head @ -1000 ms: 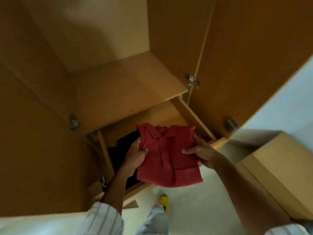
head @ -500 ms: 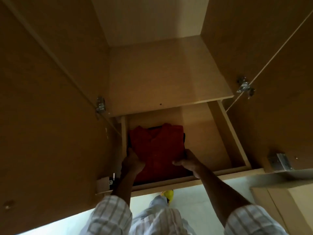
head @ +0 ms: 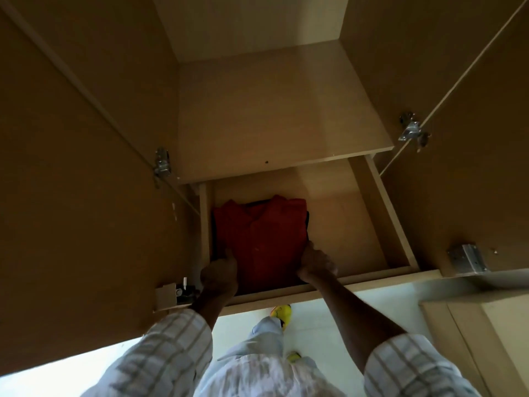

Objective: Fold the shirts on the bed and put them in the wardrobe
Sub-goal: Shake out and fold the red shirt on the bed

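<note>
A folded red shirt (head: 263, 233) lies collar-away in the lower compartment of the wooden wardrobe (head: 346, 224), on top of a dark garment (head: 307, 224) whose edge peeks out at its right side. My left hand (head: 219, 273) grips the shirt's near left corner. My right hand (head: 315, 260) grips its near right corner. Both forearms reach in over the compartment's front lip. My fingertips are hidden by the cloth.
A bare shelf (head: 272, 116) sits above the compartment. The wardrobe doors stand open on the left (head: 71, 196) and right (head: 472, 181). A low wooden cabinet (head: 492, 333) is at the right. My yellow shoe (head: 282, 312) is on the pale floor below.
The red shirt went from held in the air in front of the wardrobe down into the lower compartment onto the dark garment. Both hands stayed at its near corners.
</note>
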